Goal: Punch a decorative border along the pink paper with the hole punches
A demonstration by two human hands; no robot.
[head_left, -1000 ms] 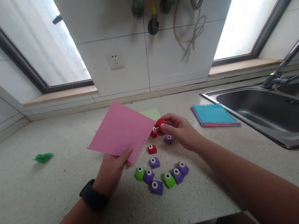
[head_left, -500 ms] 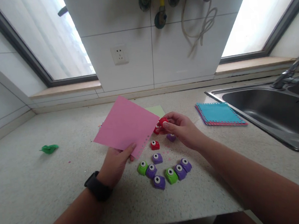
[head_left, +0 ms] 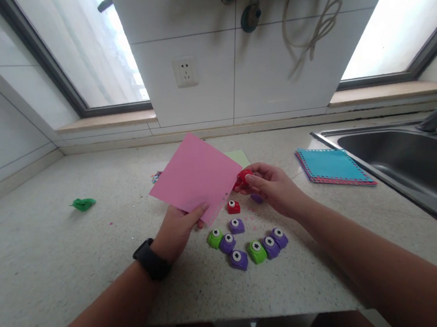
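A pink sheet of paper point(head_left: 198, 173) with a row of small punched holes along its lower right edge is held up by my left hand point(head_left: 182, 227), thumb on top. My right hand point(head_left: 273, 183) grips a red craft punch point(head_left: 245, 177) at the sheet's right corner. Below the sheet another red punch point(head_left: 233, 207) lies on the counter. Nearer to me are several purple punches, one of them point(head_left: 236, 226) just under the red one, and two green punches point(head_left: 215, 238). A further purple punch point(head_left: 257, 198) is partly covered by my right hand.
A stack of punched sheets, blue on top point(head_left: 331, 164), lies beside the metal sink point(head_left: 389, 153) at the right. A green scrap point(head_left: 83, 204) is on the counter point(head_left: 56, 253) at left. Behind the pink sheet a pale green sheet point(head_left: 238, 157) shows.
The whole view has shifted, so the counter items appear further left or right than before. The red punch now sits closer against the sheet's corner, and both hands keep their holds.
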